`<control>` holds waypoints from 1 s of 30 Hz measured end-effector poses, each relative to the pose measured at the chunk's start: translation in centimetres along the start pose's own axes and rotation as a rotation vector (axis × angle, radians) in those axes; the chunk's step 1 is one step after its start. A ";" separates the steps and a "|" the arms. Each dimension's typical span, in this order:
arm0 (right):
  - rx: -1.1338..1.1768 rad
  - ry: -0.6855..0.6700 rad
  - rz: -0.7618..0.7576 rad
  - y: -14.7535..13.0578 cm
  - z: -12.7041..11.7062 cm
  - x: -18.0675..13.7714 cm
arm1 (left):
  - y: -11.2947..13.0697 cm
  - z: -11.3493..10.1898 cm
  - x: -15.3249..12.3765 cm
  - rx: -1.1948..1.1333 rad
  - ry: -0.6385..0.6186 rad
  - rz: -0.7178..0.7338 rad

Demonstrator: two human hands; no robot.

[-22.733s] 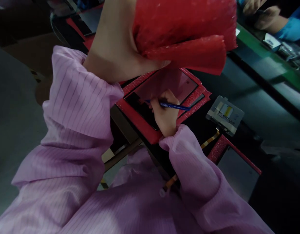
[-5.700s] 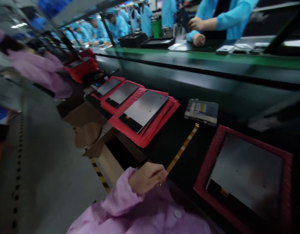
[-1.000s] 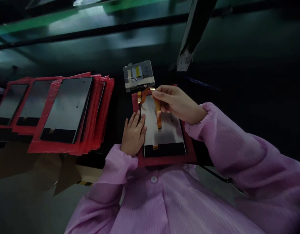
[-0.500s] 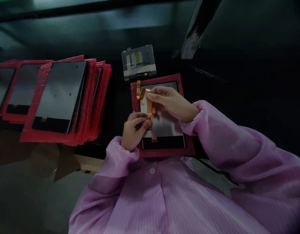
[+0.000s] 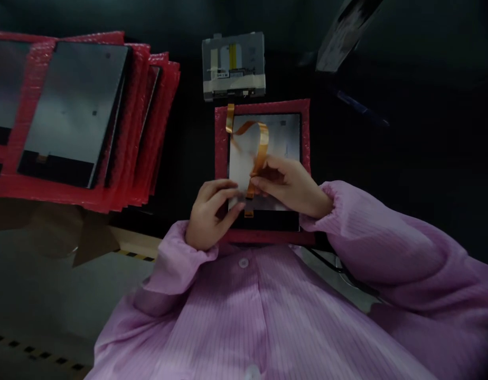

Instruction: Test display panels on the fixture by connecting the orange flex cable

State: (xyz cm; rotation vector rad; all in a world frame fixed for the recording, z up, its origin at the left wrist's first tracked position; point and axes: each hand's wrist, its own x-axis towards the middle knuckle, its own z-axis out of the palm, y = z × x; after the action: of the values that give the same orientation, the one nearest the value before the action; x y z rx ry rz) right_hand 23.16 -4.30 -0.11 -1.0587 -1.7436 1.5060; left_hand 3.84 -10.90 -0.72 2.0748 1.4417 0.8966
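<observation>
A grey display panel [image 5: 281,134] lies on a red bubble-wrap sheet [image 5: 221,137] right in front of me. An orange flat ribbon cable [image 5: 261,142] loops from a small grey test board [image 5: 233,64] down over the panel. My right hand [image 5: 293,184] pinches the cable's lower stretch. My left hand [image 5: 209,211] is closed in a pinch at the cable's free end, near the panel's dark lower edge. Both wrists wear pink striped sleeves.
A fanned stack of panels on red bubble wrap [image 5: 75,111] lies to the left on the black bench. A blue pen [image 5: 360,108] rests at the right. A dark metal post [image 5: 347,31] rises at the upper right. Floor with hazard tape [image 5: 133,256] shows below the bench edge.
My right hand slid down the cable toward me, leaving a taller loop. My left hand, flat on the panel a second ago, has closed on the cable end.
</observation>
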 end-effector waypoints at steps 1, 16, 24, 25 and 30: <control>-0.015 0.006 0.001 0.1 0.2 -0.2 | 0.3 0.0 -0.8 0.042 -0.018 0.031; -0.152 -0.013 -0.093 0.5 1.2 -1.4 | 1.3 2.0 -4.2 0.251 0.003 0.072; -0.186 -0.076 -0.104 0.5 1.2 -1.6 | -1.5 3.7 -5.1 0.294 0.239 0.306; -0.193 -0.078 -0.107 0.5 1.2 -1.7 | -2.0 4.0 -5.2 0.324 0.260 0.332; -0.246 -0.103 -0.124 0.6 1.3 -1.9 | -4.1 5.0 -5.8 0.443 0.278 0.376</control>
State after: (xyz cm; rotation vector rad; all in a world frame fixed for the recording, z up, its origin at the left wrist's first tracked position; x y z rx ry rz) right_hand 23.13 -6.55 -0.81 -0.9842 -2.0679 1.3145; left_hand 3.48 -14.92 -8.35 2.7035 1.5201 1.1254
